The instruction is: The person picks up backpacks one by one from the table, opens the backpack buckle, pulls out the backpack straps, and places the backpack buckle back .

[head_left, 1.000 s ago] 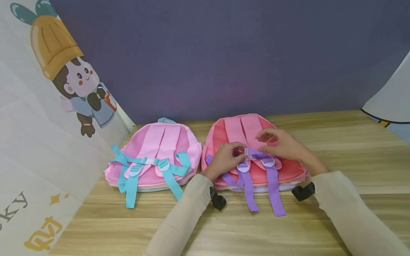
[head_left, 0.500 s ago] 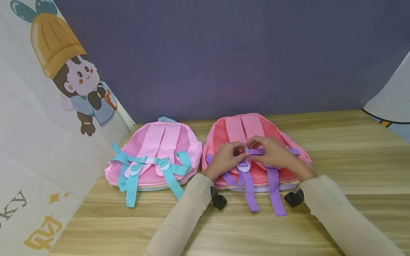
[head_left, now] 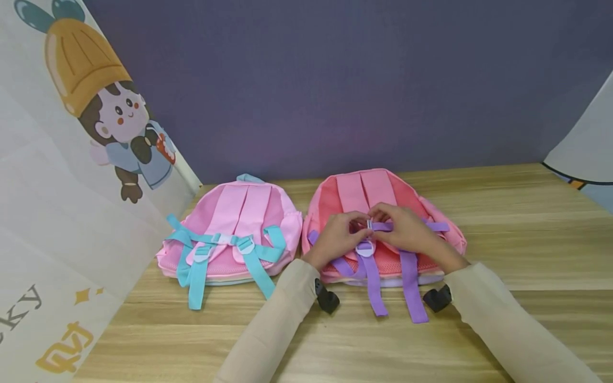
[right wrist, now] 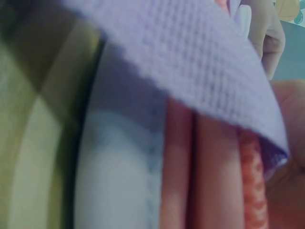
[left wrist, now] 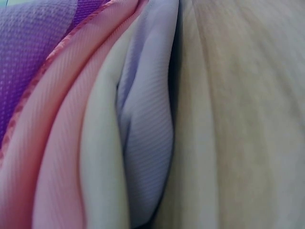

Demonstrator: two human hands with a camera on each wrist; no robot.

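Note:
A coral-pink backpack (head_left: 325, 199) lies back panel up, its purple straps (head_left: 373, 287) trailing over the front edge. My left hand (head_left: 334, 239) pinches one side of a small white buckle (head_left: 370, 225) at the middle of the bag. From the other side, my right hand (head_left: 407, 230) pinches the same buckle, whose purple webbing (head_left: 383, 226) runs under that hand. Fingers cover much of the buckle, so I cannot tell whether its halves are joined. A purple strap (right wrist: 190, 62) fills much of the right wrist view; the left wrist view shows the bag's layered lower edge (left wrist: 62, 143).
To the left lies a light-pink backpack (head_left: 225, 213) with turquoise straps (head_left: 197, 282) and a white buckle (head_left: 222, 240) across them. Both bags rest on a wooden table (head_left: 335, 351). Behind stands a dark blue panel (head_left: 335, 85); a white printed sheet (head_left: 43, 191) borders the left.
My right hand has come down and left from above the purple webbing to the buckle, and now pinches it. The left hand has stayed in place.

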